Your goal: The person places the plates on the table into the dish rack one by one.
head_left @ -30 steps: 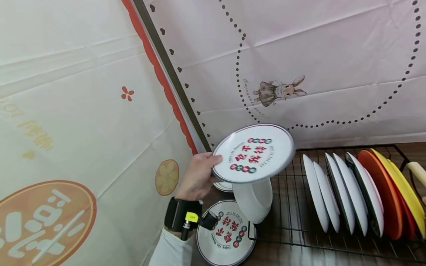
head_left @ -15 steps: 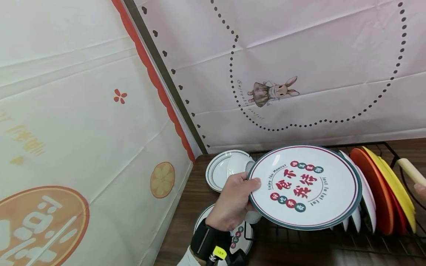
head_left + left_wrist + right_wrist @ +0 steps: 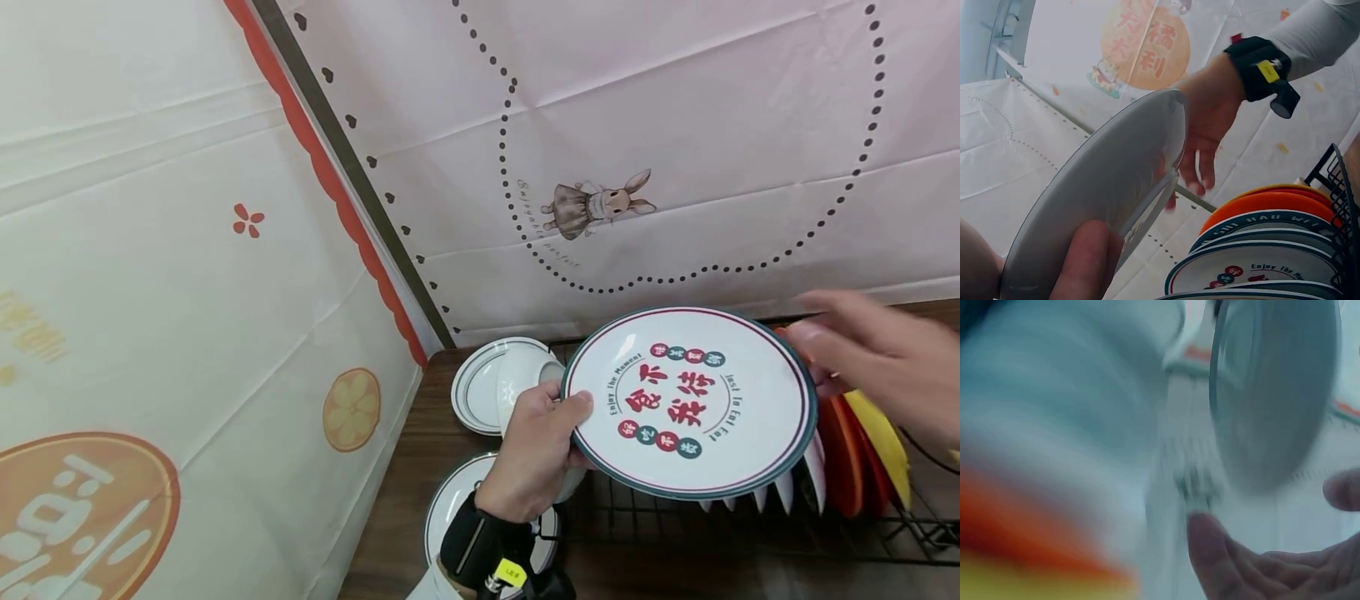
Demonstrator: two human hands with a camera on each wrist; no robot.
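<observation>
Held by the left hand (image 3: pixel 536 450) at its left rim: printed plate (image 3: pixel 690 402), thumb on top, fingers curled beneath, face up and roughly level above the wire rack (image 3: pixel 750 533). Reached in from the right, fingers spread and relaxed: right hand (image 3: pixel 877 358), at the plate's right rim; contact not clear.

Shown only from the head: the plate's printed face with red characters and coloured dots, the brown desk (image 3: pixel 408 500), one white bowl (image 3: pixel 525 379) resting on a small rimmed plate (image 3: pixel 472 392) by the wall, and one more printed plate (image 3: pixel 457 508) flat on the desk, partly hidden behind the left wrist. Racked plates mostly covered there: white lower edges, one orange plate (image 3: pixel 840 454), one yellow plate (image 3: pixel 885 442).

Shown only from the left wrist: the held plate's plain grey underside (image 3: pixel 1104 194), a fingertip pressed against it at the bottom, and the right hand (image 3: pixel 1207 131) with its black wristband beyond the far rim, fingers hanging loose, gripping nothing. Seen also below: racked plates on edge, at least three with green-rimmed print, orange (image 3: pixel 1272 206) behind them.

From the right wrist, heavily blurred: plate underside (image 3: pixel 1279 394) as a grey disc, open fingers (image 3: pixel 1210 550) below it, orange and yellow smears at lower left.

Counted: two hands, three printed plates outside the rack's slots counting the small rimmed one, one bowl.
</observation>
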